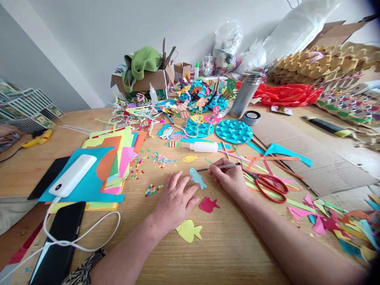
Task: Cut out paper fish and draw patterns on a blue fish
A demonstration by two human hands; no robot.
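A thin pen (224,166) is pinched in my right hand (228,176), its tip beside the head of a light blue paper fish (197,179). My left hand (178,198) lies with fingers spread on the table, fingertips at the left edge of that fish. Above it is a small yellow-orange paper fish (190,158). Below lie a red paper fish (209,204) and a larger yellow-green one (189,230), partly under my left wrist. Red-handled scissors (270,187) rest just right of my right hand.
Coloured paper sheets (118,158), a white power bank (73,174) and a phone (59,237) lie left. A glue bottle (204,147), blue discs (234,131) and a metal flask (244,97) stand beyond my hands. Paper scraps (329,223) lie right. Another person's hand (8,136) shows far left.
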